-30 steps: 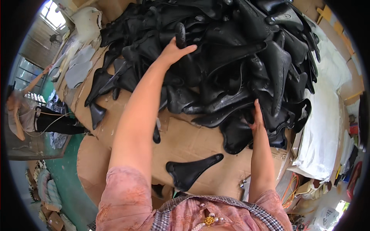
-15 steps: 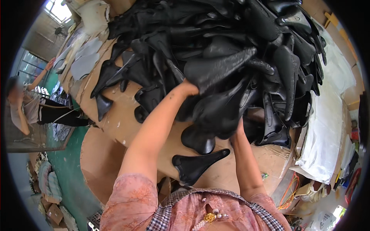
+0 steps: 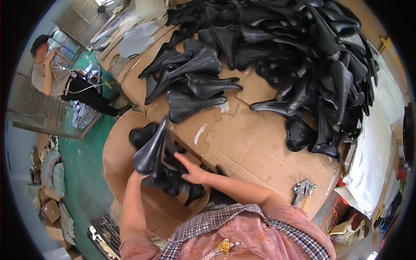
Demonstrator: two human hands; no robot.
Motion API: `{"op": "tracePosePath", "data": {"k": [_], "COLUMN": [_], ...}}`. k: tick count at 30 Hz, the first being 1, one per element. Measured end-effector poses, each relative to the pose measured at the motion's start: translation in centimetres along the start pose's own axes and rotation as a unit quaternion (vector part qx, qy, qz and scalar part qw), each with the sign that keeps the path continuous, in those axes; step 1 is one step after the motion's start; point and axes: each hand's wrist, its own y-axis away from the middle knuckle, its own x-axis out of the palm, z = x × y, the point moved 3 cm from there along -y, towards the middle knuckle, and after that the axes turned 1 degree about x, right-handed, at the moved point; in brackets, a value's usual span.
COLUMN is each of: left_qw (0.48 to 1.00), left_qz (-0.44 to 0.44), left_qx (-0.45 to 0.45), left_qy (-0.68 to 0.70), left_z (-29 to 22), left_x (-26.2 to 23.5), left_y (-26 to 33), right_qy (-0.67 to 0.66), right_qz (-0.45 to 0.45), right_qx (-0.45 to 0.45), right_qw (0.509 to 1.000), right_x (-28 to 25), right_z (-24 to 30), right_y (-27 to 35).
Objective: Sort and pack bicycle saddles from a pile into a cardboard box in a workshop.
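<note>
Over the cardboard box [image 3: 116, 149] left of the table are several black bicycle saddles, with one glossy saddle [image 3: 149, 154] tilted nose up on top. My left hand [image 3: 138, 176] is closed at the wide end of that saddle, its fingers mostly hidden behind it. On the other side, my right hand [image 3: 194, 174] is open with thumb and fingers apart, close against the dark saddles [image 3: 171, 180] in the box. A large heap of similar black saddles [image 3: 277, 39] covers the far and right parts of the table. A smaller group [image 3: 197, 102] lies nearer the box.
Brown cardboard [image 3: 251, 147] covers the table. A spray gun [image 3: 304, 188] lies near its front right edge, with an orange hose [image 3: 331, 214] below. White sheeting [image 3: 362, 173] hangs at right. A person [image 3: 56, 78] stands far left on the green floor.
Both hands have moved from the heap to the box at left, and saddles are now there. The table's middle and front show more bare cardboard, and the spray gun is now uncovered.
</note>
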Motion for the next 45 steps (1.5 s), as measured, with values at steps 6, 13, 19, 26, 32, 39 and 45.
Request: {"op": "tracePosePath", "data": {"k": [6, 13, 19, 26, 32, 39, 45], "left_qw": [0.811, 0.953, 0.976, 0.97, 0.977, 0.916, 0.741], "left_qz": [0.304, -0.097, 0.051, 0.075, 0.043, 0.041, -0.018], "left_qx": [-0.491, -0.287, -0.204, -0.224, -0.201, -0.366, -0.574], "left_qy": [-0.092, 0.022, 0.05, -0.051, 0.062, 0.157, 0.348], "left_z": [11.7, 21.3, 17.0, 16.9, 18.7, 19.2, 29.1], "left_x": [-6.7, -6.8, 5.7, 9.9, 9.0, 4.1, -12.4], "left_y": [7.5, -18.6, -44.2, -47.4, -34.7, -11.7, 12.4], "right_qy": [0.098, 0.483, 0.651, 0.69, 0.634, 0.623, 0.276], "right_qz": [-0.038, -0.449, -0.351, -0.142, -0.212, -0.093, -0.064], "right_qx": [0.05, 0.001, 0.177, 0.23, 0.196, 0.078, 0.091], "right_qw": [0.993, 0.752, 0.649, 0.672, 0.717, 0.773, 0.955], "right_x": [-8.8, -44.6, -53.9, -51.0, -36.4, -15.8, -11.3], "right_z": [3.7, 0.6, -1.8, 2.3, 1.7, 1.4, 5.7], "right_y": [-3.1, -9.5, -14.8, -17.8, -16.9, -18.2, -21.3]}}
